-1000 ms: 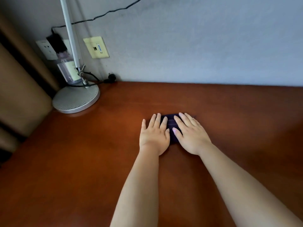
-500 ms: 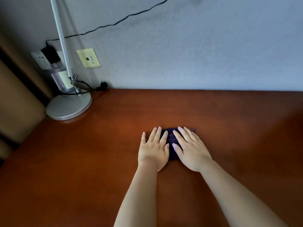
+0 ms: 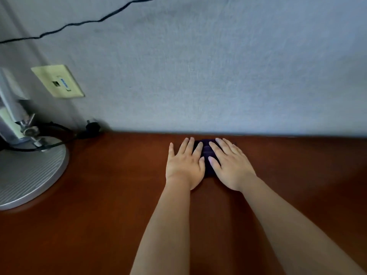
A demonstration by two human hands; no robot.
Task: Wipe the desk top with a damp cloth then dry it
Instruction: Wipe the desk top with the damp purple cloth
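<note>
Reddish-brown wood desk top (image 3: 99,225), glossy, butted up against a pale grey textured wall (image 3: 218,66). Off to the left there's a silver ribbed lamp base (image 3: 25,175), a yellowed wall plate (image 3: 57,81) above it, and a black cable (image 3: 79,23) trailing across the wall. The dark cloth (image 3: 207,153) sits right at the back edge of the desk, almost at the wall. It's mostly covered, so I can't tell its long axis. Left hand (image 3: 183,165) and right hand (image 3: 231,165) both lie flat on it, fingers straight, pressing down, pointing toward the wall.
</note>
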